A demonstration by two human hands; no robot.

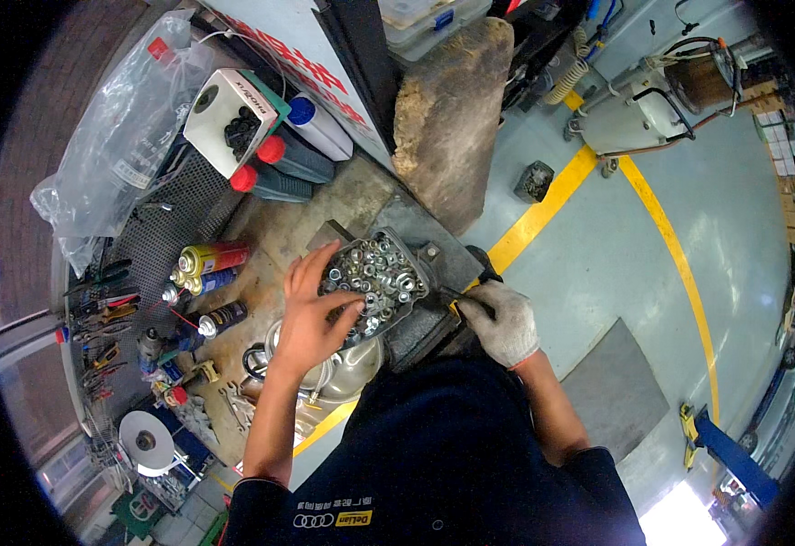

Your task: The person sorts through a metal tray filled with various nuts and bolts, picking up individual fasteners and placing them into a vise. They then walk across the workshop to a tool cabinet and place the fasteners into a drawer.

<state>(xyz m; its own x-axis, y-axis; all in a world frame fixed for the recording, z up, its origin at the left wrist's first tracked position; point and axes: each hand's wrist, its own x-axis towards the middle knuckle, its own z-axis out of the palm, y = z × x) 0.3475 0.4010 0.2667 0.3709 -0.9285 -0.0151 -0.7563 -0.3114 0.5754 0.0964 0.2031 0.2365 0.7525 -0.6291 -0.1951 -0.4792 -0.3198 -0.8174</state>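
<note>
A dark tray (413, 257) heaped with loose metal nuts (374, 273) is in front of me, beside the bench vise. My bare left hand (311, 305) grips its left side, fingers along the outer edge and thumb over the rim at the nuts. My right hand (497, 323), in a whitish work glove, is at the vise (420, 332), right of the tray. Its fingers are closed around a thin dark piece with a bit of yellow beside it. What that piece is, the glove mostly hides.
Spray cans (224, 318) and wrenches (236, 405) lie on the bench to the left. A white box (224, 118) and bottles (299, 155) stand at the back. Pliers hang on a perforated panel (156, 250). A wooden block (456, 118) is beyond the vise; a cart (638, 118) stands on the floor at right.
</note>
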